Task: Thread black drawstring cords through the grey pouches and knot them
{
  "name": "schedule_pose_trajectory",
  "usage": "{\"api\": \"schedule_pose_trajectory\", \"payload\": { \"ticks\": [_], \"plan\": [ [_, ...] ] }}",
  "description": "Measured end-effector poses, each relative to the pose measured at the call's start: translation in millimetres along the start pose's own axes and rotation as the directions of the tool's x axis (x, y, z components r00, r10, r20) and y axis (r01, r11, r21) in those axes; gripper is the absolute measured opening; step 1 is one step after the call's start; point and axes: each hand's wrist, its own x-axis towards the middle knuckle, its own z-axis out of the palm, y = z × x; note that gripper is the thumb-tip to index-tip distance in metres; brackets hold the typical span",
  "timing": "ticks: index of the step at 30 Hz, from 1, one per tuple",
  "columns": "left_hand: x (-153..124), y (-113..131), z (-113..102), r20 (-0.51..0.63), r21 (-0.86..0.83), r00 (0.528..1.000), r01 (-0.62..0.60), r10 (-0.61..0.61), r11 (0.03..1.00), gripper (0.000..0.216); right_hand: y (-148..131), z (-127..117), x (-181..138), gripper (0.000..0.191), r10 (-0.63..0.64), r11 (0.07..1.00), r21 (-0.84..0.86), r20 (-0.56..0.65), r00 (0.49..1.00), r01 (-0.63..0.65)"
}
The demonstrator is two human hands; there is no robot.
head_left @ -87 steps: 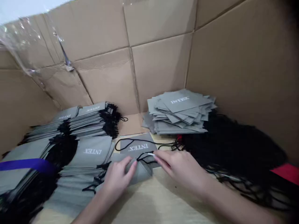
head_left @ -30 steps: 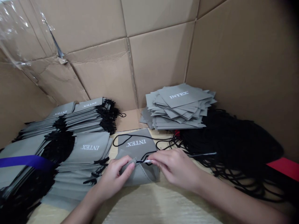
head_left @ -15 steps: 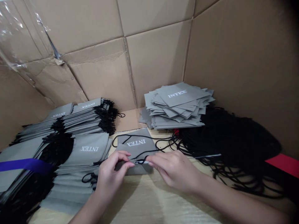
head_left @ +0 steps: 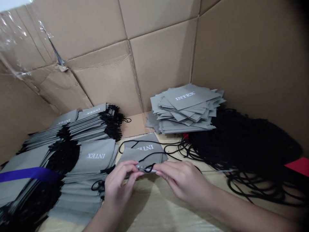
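Note:
My left hand (head_left: 122,180) pinches the near edge of a flat grey fabric pouch (head_left: 137,156) between thumb and fingers. Facing it, my right hand (head_left: 182,177) is closed on a thin pale rod (head_left: 151,171), whose tip meets the pinched edge. A black cord (head_left: 156,153) loops around the rod near my right fingertips and runs across the pouch toward the right. Whether the tip is inside the pouch's edge cannot be made out. Behind and partly under the held pouch lies another grey pouch (head_left: 147,146) with white INTEX lettering.
Stacked grey pouches (head_left: 93,158) with black cord ends stand at the left, one bundle crossed by a purple band (head_left: 29,172). At the back right is a pile of cordless grey pieces (head_left: 185,106). Black cords (head_left: 251,141) heap beside it. Cardboard walls (head_left: 164,54) enclose the table.
The held pouch has lifted and tilted, showing apart from the lettered one behind it. Both hands have shifted slightly right in view, still meeting at the rod, and the camera view has moved a little.

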Motion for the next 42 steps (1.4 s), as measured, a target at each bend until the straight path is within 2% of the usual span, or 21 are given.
{"api": "schedule_pose_trajectory", "payload": {
  "ticks": [4,10,16,22,30,42],
  "plan": [
    [2.2,4.3,0.1,-0.003,0.036,1.000,-0.025,0.025,0.999,0.004,-3.5,1.5,0.0,0.020,0.057,0.994,0.100,-0.019,0.998,-0.054],
    [0.6,3.9,3.9,-0.048,-0.031,0.995,0.084,-0.085,0.996,0.008,-5.8,2.8,0.5,0.020,0.088,0.989,0.122,-0.011,0.996,-0.086],
    [-1.3,-2.0,1.0,0.032,0.032,0.999,-0.002,0.001,0.999,0.016,-4.5,-1.3,1.6,0.022,0.031,1.000,-0.001,0.010,0.999,-0.031],
    [-2.0,-3.3,1.3,0.101,-0.025,0.993,0.060,-0.057,0.998,0.020,-4.5,-1.3,1.0,0.023,0.014,1.000,-0.022,0.015,1.000,-0.013],
    [-4.0,-2.6,3.7,0.130,-0.058,0.988,0.086,-0.078,0.995,0.021,0.2,-0.1,0.0,0.022,0.050,0.997,0.049,0.053,0.997,-0.053],
    [-1.5,-1.0,4.6,0.145,-0.050,0.988,0.065,-0.057,0.997,0.016,-2.5,-3.5,0.0,0.024,-0.077,0.984,-0.161,-0.010,0.997,0.075]
  ]
}}
